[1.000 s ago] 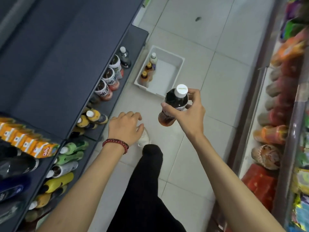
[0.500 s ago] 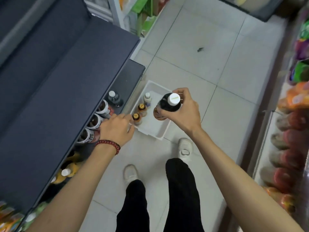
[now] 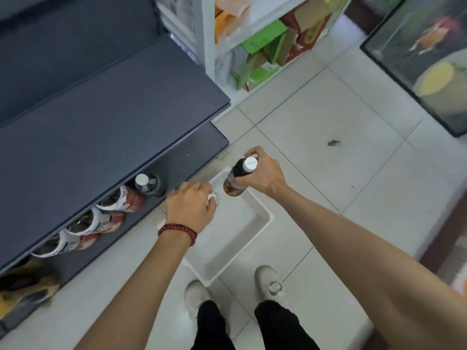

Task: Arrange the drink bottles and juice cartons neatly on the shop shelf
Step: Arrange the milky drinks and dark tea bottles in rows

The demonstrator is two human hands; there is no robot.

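Observation:
My right hand (image 3: pixel 261 176) grips a dark drink bottle (image 3: pixel 236 181) with a white cap, held upright above the far corner of a white bin (image 3: pixel 262 219) on the floor. Over the bin's left side, my left hand (image 3: pixel 189 207) curls its fingers down round a small white-capped bottle (image 3: pixel 213 198), which is mostly hidden under the hand. On the low grey shelf (image 3: pixel 192 157) to the left stand a dark bottle with a white cap (image 3: pixel 147 184) and three white-labelled red-brown bottles (image 3: pixel 94 223) in a row.
A wide grey upper shelf (image 3: pixel 101 102) overhangs the low one. Blurred yellow bottles (image 3: pixel 24 286) sit at the lower left. A white rack with green cartons (image 3: pixel 262 41) stands ahead, and a glass-fronted cabinet (image 3: pixel 417 59) at the upper right. My white shoes (image 3: pixel 269 281) stand beside the bin.
I have stepped up to the bin, which now lies right below my hands. My left hand moved from the bin's near corner onto the small bottle. My right hand still carries the dark bottle.

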